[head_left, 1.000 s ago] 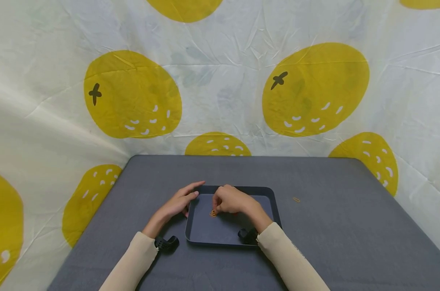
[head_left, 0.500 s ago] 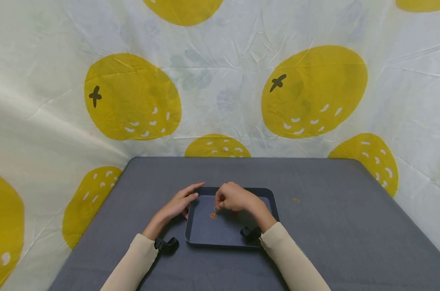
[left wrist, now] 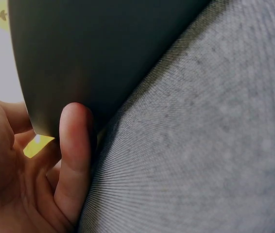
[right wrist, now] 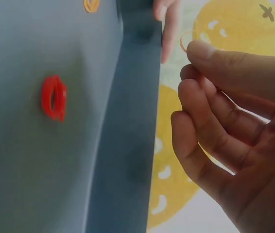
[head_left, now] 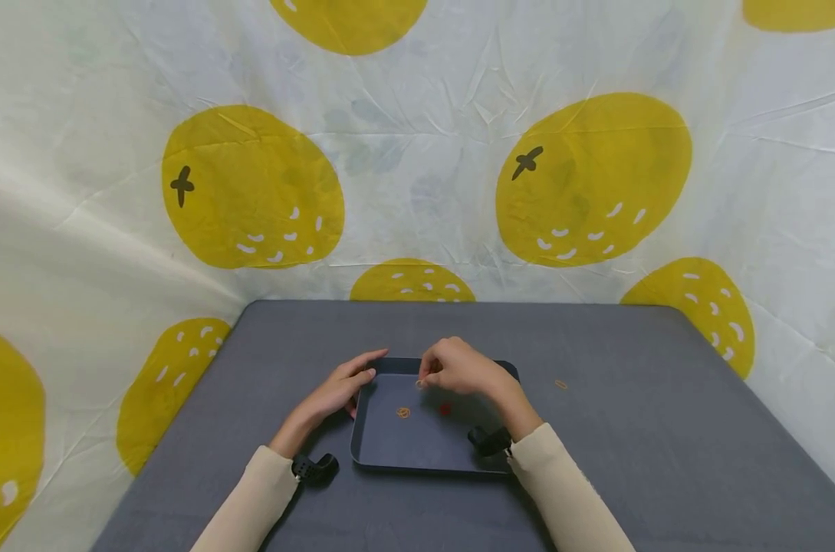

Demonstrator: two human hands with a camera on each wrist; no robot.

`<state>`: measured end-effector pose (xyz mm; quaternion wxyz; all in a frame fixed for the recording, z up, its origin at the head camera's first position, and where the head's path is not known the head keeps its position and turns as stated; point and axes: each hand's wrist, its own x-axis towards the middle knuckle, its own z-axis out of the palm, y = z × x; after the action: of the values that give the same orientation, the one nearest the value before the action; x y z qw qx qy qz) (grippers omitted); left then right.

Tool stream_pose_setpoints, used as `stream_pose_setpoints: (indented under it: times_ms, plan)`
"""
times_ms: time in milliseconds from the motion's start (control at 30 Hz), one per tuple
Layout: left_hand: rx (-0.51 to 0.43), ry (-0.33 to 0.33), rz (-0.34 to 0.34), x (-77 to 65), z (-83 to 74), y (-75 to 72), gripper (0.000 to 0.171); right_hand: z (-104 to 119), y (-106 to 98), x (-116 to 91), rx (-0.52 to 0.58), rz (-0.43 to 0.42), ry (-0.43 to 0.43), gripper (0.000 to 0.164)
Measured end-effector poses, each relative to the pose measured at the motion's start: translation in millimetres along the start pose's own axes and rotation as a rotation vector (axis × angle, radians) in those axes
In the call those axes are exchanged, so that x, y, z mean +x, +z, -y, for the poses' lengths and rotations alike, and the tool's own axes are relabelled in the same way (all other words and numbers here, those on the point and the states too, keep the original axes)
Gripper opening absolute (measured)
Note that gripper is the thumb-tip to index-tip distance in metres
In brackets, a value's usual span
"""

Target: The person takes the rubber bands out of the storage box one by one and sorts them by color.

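Note:
A dark shallow tray point(head_left: 389, 445) lies on the table. My left hand point(head_left: 336, 389) holds its far left corner, thumb over the rim; in the left wrist view one finger point(left wrist: 75, 141) lies against the outer wall. My right hand point(head_left: 461, 369) is raised over the tray's far side and pinches a thin yellow-orange rubber band point(right wrist: 182, 41) between thumb and fingertips. Several orange rubber bands point(head_left: 403, 412) sit in a small cluster on the tray floor. To their right are red rubber bands point(right wrist: 54, 98), bunched together.
A single orange rubber band point(head_left: 560, 385) lies on the grey table point(head_left: 638, 445), right of the tray. Behind the table hangs a white cloth point(head_left: 417, 184) with yellow fruit prints. Dark wrist cameras point(head_left: 315, 469) sit on both forearms.
My right hand has lifted from the orange cluster and moved away and to the right, carrying one rubber band. The red rubber bands have come into fuller view. My left hand stays put.

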<state>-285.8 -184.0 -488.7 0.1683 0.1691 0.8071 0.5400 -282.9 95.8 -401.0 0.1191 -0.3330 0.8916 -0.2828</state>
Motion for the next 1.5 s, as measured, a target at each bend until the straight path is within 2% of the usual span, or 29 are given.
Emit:
stream_pose_setpoints:
  times_ms: [367,600,1067,1233,1500]
  plan:
    - [0.011,0.001,-0.014,-1.7,0.8,0.4,0.048,-19.0,-21.2,-26.2,-0.025,-0.071,0.001,0.007]
    - [0.025,-0.007,-0.03,-2.5,2.5,-0.4,0.049,-31.4,-35.7,-46.1,-0.02,-0.116,0.063,0.007]
    - [0.016,-0.021,-0.03,-3.6,2.6,2.6,0.049,-58.6,-53.7,-80.3,-0.038,-0.158,0.124,0.006]
    - [0.011,-0.012,-0.024,-2.6,2.9,2.6,0.05,-67.2,-61.2,-94.9,-0.036,-0.171,0.155,0.007]
    - [0.013,0.011,-0.009,-0.2,3.2,2.6,0.049,-83.1,-76.1,-121.9,-0.065,-0.24,0.215,0.007]
